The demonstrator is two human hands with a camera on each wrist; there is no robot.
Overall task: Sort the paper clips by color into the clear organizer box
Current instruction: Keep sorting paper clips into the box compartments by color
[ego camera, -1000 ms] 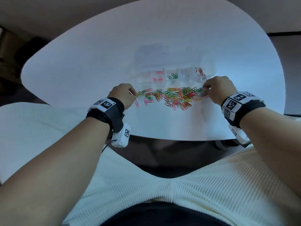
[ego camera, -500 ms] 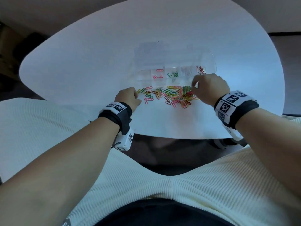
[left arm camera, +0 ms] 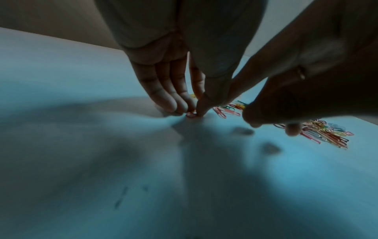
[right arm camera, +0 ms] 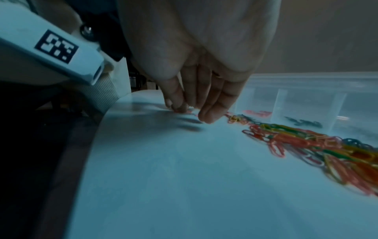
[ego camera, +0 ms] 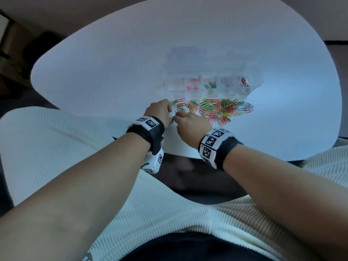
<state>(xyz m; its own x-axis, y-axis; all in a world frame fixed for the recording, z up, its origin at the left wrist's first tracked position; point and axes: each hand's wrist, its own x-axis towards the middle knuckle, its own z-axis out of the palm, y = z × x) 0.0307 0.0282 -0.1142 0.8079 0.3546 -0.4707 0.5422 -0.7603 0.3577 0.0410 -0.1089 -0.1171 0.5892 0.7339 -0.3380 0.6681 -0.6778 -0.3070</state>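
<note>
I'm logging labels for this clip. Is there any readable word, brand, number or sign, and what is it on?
No readable words or numbers.
Wristbands: black-and-white square code markers only, no letters.
Wrist camera housing: the same kind of marker.
Garment hem: small print, too blurred to read.

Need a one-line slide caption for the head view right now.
Both hands, left hand and right hand, meet at the left end of the paper clip pile, before the clear organizer box on the white table.

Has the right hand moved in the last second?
Yes. The right hand has crossed from the right end of the paper clip pile to its left end, meeting the left hand.
</note>
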